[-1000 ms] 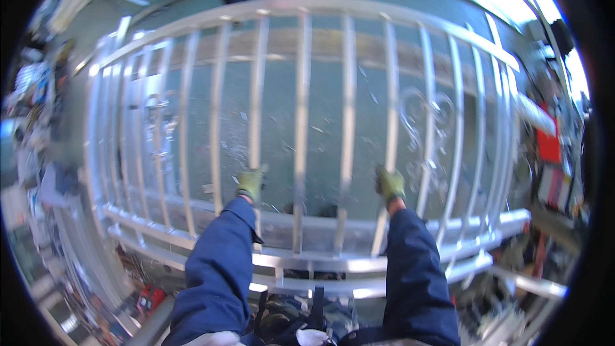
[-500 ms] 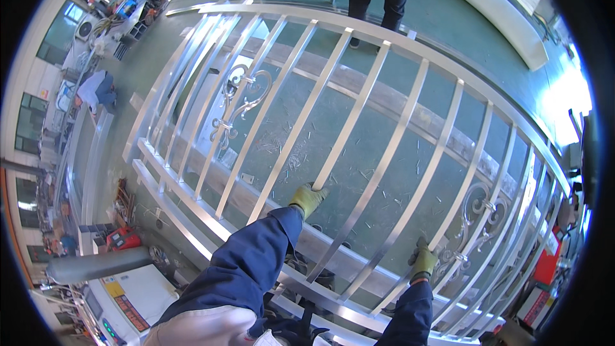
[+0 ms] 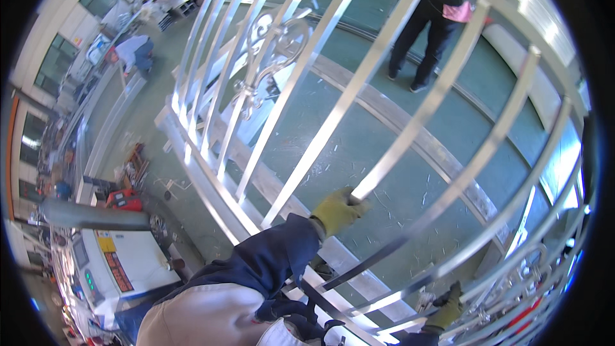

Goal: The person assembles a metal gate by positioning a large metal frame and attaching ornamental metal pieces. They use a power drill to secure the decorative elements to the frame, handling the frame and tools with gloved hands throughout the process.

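A silver metal railing (image 3: 410, 134) with several flat bars stands tilted up in front of me, its far rail high in view. My left hand (image 3: 336, 213), in a yellow-green work glove, is closed round the lower part of one bar near the middle. Further right and lower, my right hand (image 3: 446, 311), gloved alike, grips another bar; its forearm is mostly out of view. A curled scroll ornament (image 3: 246, 93) sits between bars on the left. Another scroll ornament (image 3: 522, 269) lies beyond my right hand, partly covered by bars.
Grey beams (image 3: 442, 157) lie beneath the railing on the green floor, among scattered metal offcuts. Beyond the railing stands a person in dark trousers (image 3: 419, 38). At the left another person (image 3: 134, 54) bends over long metal lengths. A white machine (image 3: 144, 275), grey cylinder (image 3: 96, 213) and red case (image 3: 125, 200) stand nearer.
The railing has risen and tilted, its far rail now higher and closer to me. Both hands keep hold of their bars and have shifted right and down in view.
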Tool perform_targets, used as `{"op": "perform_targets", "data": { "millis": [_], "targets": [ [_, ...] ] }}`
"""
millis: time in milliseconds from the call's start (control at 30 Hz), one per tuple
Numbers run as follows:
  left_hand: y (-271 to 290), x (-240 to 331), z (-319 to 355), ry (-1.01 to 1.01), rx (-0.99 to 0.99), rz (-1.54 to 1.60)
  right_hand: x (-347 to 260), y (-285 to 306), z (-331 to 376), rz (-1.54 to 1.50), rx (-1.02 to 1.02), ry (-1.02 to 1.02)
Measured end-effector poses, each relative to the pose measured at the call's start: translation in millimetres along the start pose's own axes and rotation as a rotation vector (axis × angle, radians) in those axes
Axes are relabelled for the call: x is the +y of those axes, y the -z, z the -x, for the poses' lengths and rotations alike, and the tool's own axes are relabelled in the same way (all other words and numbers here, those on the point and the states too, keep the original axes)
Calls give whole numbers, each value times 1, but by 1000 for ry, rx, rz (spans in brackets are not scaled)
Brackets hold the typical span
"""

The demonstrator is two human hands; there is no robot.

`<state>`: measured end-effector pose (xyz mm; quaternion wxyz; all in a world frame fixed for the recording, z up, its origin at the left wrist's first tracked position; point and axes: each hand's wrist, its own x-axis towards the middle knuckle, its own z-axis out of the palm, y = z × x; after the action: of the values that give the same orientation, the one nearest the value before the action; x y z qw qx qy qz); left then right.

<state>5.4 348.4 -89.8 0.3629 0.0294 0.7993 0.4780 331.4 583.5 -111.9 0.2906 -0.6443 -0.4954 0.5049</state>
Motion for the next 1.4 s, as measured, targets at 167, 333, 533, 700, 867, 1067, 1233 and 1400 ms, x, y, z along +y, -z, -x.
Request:
{"op": "perform_targets", "data": {
  "millis": [167, 333, 533, 700, 867, 1067, 1233, 1400],
  "targets": [
    [12, 33, 49, -147, -61, 41, -32, 34, 41, -14, 46, 35],
    [24, 57, 94, -284, -121, 157, -59, 74, 93, -96, 80, 216],
    [28, 159, 131, -458, -171, 286, -162, 106, 114, -115, 127, 366],
    [27, 204, 147, -707, -122, 380, -187, 134, 107, -106, 29, 654],
    [21, 224, 139, -810, -124, 453, -229, 184, 76, 185, 108, 833],
    [7, 247, 86, -1046, 45, 374, -323, 155, 101, -268, 76, 784],
    [2, 247, 48, -1009, -31, 412, -323, 130, 66, -422, 93, 924],
    [16, 246, 40, -908, -102, 316, -291, 95, 30, -562, 149, 921]
  ]
}}
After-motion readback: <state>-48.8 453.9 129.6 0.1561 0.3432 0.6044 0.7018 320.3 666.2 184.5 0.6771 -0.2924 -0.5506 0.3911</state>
